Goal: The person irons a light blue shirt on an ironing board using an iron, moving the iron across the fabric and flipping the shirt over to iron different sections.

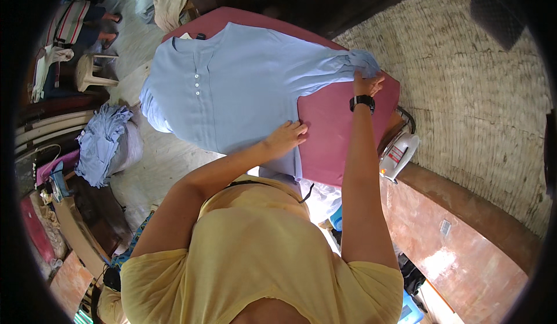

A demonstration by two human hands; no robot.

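Observation:
A light blue shirt [243, 74] with a short button placket lies spread over a maroon-covered ironing board [331, 121]. Its neckline points to the left, and one sleeve stretches out to the right. At the gathered end of that sleeve [325, 71] is my right hand [369, 84], its fingers closed on the cloth; a dark watch [362, 102] circles the wrist. My left hand [287, 138] is at the shirt's near side edge, fingers curled on the fabric. Part of the shirt hangs over the board's near edge.
A white iron [399, 154] stands at the board's right end, beside a ledge [458, 202]. Bundled blue garments [104, 144] sit at the left. Farther left are a plastic stool [93, 74] and another person's feet [110, 34]. A woven mat surface [441, 80] spans the right.

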